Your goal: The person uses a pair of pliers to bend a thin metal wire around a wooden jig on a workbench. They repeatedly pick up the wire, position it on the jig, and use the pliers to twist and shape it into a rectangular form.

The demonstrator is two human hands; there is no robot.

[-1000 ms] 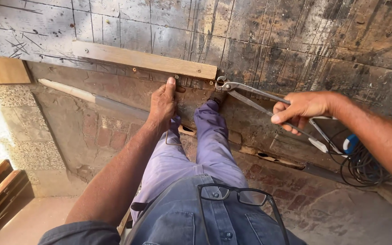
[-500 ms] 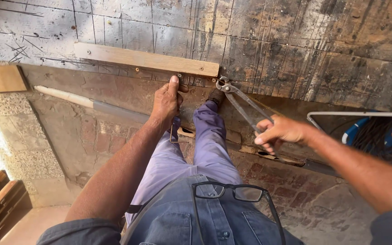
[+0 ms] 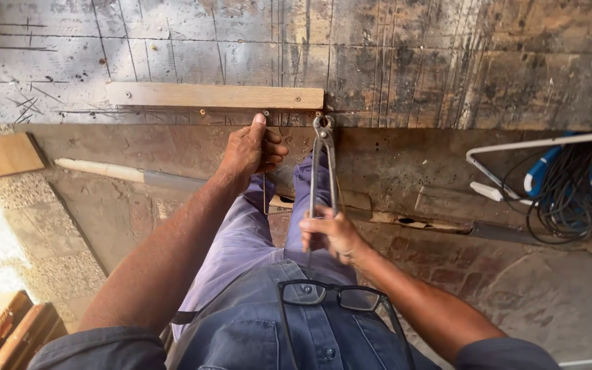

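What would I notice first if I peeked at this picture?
Probably the long metal pincers in the middle, held by the right hand with the jaws up against the edge of the worn, scratched workbench. Beside them the left hand presses just under a pale wooden strip. Black glasses hang from the blue shirt below.
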